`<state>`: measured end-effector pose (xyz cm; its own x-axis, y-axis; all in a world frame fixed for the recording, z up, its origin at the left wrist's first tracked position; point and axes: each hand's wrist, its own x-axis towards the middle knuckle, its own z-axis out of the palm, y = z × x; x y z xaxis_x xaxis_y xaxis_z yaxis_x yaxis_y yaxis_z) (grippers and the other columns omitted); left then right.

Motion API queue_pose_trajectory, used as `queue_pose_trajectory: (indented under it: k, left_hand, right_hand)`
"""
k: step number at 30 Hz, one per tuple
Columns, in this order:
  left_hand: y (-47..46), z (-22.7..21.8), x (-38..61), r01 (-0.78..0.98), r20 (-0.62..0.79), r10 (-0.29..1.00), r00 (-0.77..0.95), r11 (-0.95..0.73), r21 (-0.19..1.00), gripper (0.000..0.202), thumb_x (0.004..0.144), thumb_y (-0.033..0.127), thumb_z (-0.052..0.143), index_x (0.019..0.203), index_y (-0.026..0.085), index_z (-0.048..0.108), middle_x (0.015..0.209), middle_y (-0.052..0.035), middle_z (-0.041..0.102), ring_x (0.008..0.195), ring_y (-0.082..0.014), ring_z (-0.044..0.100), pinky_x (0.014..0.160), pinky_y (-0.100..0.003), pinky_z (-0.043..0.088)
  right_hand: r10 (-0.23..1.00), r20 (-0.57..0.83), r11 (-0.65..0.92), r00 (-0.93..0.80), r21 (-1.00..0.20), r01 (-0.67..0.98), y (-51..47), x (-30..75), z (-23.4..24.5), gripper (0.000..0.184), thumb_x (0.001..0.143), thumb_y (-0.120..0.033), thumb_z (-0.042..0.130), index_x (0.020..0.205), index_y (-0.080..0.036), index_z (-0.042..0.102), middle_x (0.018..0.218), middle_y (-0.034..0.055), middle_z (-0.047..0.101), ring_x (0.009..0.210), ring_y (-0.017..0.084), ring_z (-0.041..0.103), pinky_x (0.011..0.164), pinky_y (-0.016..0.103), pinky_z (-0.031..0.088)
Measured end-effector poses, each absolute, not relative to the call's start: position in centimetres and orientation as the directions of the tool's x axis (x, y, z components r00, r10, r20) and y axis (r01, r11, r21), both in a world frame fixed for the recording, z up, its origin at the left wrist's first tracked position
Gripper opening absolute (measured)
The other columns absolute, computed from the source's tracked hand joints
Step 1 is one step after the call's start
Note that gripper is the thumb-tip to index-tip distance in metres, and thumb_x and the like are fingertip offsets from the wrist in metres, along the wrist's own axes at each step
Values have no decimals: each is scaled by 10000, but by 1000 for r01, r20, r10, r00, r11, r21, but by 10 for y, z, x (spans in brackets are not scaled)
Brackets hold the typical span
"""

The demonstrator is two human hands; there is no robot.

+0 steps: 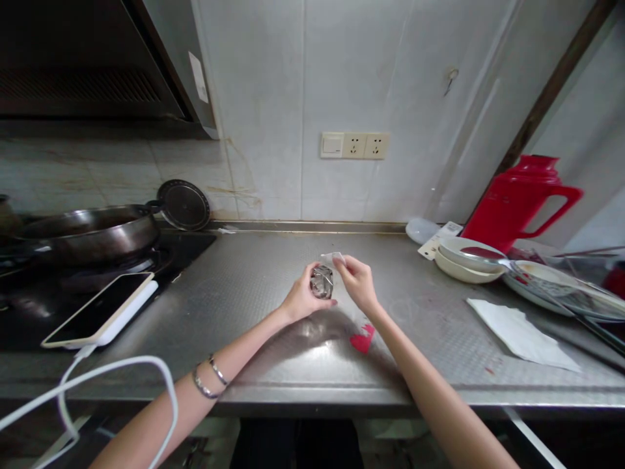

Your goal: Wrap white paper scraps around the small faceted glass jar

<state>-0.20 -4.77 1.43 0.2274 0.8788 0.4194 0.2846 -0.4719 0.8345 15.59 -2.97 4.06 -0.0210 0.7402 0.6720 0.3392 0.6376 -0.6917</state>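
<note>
My left hand [303,298] is curled around a small shiny packet in clear wrapping [321,281], held above the steel counter [273,352]. My right hand [357,281] pinches the top flap of the same wrapper [334,258] between thumb and fingers. Both hands meet over the middle of the counter. What is inside the packet is too small to make out. A small red scrap [362,340] lies on the counter just below my right wrist. Two bracelets [209,379] sit on my left forearm.
A phone on a white power bank [105,315] with a white cable [117,371] lies at the left, beside a dark pan [83,233] on the stove. At the right are stacked bowls [466,259], plates with chopsticks [561,286], a red jug [520,202] and a white napkin [520,332].
</note>
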Motion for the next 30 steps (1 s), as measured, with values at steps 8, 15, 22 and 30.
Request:
queue_pose_trajectory:
  k: [8, 15, 22, 30]
  left_hand:
    - [-53, 20, 2, 335, 450, 878, 160, -477, 812, 844, 543, 323, 826, 1264, 199, 406, 1069, -69, 652, 956, -231, 632, 877, -375, 481]
    - [-48, 14, 3, 284, 442, 892, 94, -450, 847, 852, 517, 305, 845, 1250, 214, 421, 1135, -90, 636, 1012, -241, 617, 920, -392, 465]
    - [-39, 8, -1, 206, 428, 901, 79, -434, 877, 907, 548, 300, 835, 1308, 227, 345, 1177, -113, 610, 1030, -239, 606, 934, -414, 457]
    - [-49, 17, 3, 288, 436, 894, 105, -447, 847, 902, 528, 289, 841, 1293, 188, 375, 1151, -111, 616, 1050, -263, 602, 937, -420, 459]
  right_hand:
    - [761, 631, 641, -150, -696, 324, -38, 148, 40, 438, 882, -469, 465, 645, -153, 655, 562, -3, 568, 540, 129, 509, 522, 228, 364]
    - [732, 659, 680, -175, -687, 256, -50, 147, 46, 305, 858, -454, 514, 925, -259, 739, 963, 42, 730, 1024, 307, 631, 917, 421, 452]
    - [737, 665, 674, -117, -713, 195, -59, 143, 49, 316, 870, -438, 512, 802, -230, 741, 815, 46, 721, 856, 258, 666, 809, 358, 485]
    - [736, 673, 650, -73, -672, 355, -42, 138, 51, 375, 890, -446, 480, 788, -167, 708, 674, 21, 666, 591, 147, 565, 566, 233, 389]
